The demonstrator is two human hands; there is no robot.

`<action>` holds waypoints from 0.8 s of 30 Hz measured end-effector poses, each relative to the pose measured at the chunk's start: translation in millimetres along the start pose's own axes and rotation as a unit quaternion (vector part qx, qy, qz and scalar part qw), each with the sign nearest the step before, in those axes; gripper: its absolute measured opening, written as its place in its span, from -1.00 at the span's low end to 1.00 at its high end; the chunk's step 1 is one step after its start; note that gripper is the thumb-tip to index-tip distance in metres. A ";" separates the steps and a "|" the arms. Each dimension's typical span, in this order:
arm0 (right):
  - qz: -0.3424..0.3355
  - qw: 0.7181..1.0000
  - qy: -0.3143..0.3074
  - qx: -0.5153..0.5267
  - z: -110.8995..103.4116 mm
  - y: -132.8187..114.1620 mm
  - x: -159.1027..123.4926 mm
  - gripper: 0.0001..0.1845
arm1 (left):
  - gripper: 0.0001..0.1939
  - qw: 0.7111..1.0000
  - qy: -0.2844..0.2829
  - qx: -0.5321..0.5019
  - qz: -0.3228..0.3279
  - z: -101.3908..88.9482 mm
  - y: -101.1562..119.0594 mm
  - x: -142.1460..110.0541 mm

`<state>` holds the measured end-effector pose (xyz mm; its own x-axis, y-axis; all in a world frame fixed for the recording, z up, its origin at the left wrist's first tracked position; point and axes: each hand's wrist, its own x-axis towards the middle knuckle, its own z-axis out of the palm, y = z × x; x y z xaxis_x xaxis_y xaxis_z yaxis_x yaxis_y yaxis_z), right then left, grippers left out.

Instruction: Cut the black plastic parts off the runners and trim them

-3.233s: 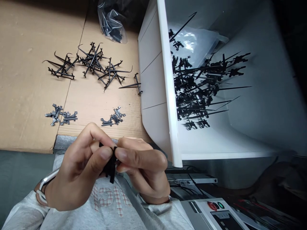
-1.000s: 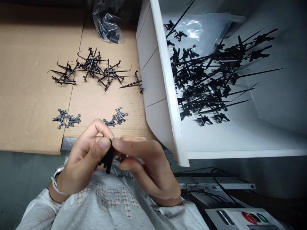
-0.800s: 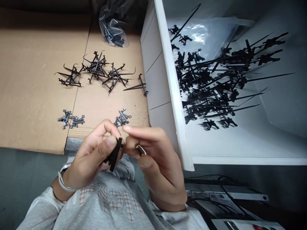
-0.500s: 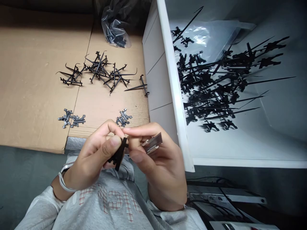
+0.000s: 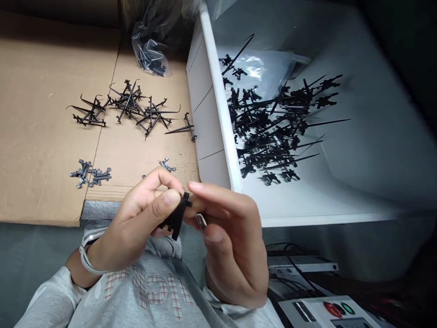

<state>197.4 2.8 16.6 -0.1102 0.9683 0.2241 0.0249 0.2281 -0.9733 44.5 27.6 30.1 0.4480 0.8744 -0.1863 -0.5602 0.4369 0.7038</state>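
My left hand (image 5: 133,228) pinches a flat black plastic part (image 5: 178,221) between thumb and bent fingers, in front of my chest. Close beside it, on the right, my right hand (image 5: 239,246) is curled with its index finger stretched toward the part. A small shiny metal piece (image 5: 201,221) shows between its thumb and fingers; most of it is hidden, so its kind is unclear. Whether the right fingers touch the black part, I cannot tell. Small flat black brackets (image 5: 166,165) lie just beyond my hands, partly covered by them, and more brackets (image 5: 99,176) lie to the left.
Thin black rod-like parts (image 5: 129,100) are heaped on the cardboard (image 5: 34,136). A clear bag (image 5: 150,57) with dark pieces lies behind them. On the right, a white bin (image 5: 223,114) holds many long-tailed black parts (image 5: 273,118). A control box (image 5: 316,307) with red and green buttons is lower right.
The view has shifted, so the bin and cardboard appear further left. My right hand has turned, and its metal piece now shows only as a small end. The left hand still grips the black part.
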 end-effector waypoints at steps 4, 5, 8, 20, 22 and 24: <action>-0.051 0.998 -0.022 0.003 6.3 -3.2 0.7 -0.49 | -0.71 1.000 0.009 0.010 -0.011 -1.4 2.7 -6.0; -0.053 0.998 -0.031 -0.010 6.8 -3.7 1.0 -0.46 | -0.72 1.000 0.012 0.015 -0.010 -2.0 3.3 -7.9; -0.068 0.996 -0.030 -0.043 7.4 -5.2 1.6 -0.43 | -0.74 0.999 0.019 0.033 0.000 -3.5 4.7 -12.6; -0.111 0.991 -0.078 -0.005 11.0 -5.6 8.8 -0.40 | -0.74 0.997 0.022 0.061 0.038 -6.2 8.0 -21.8; -0.124 0.988 -0.087 0.005 11.7 -2.2 10.3 -0.38 | -0.72 0.998 0.028 0.058 0.030 -6.1 8.9 -23.9; -0.144 0.986 -0.083 0.006 12.6 0.6 11.9 -0.39 | -0.68 0.998 0.036 0.057 0.014 -5.9 9.4 -25.6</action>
<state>183.6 13.2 18.1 -0.2731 0.8334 0.4805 -0.0424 0.4886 -0.8715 23.7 10.6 37.4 0.3803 0.9002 -0.2120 -0.4862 0.3896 0.7822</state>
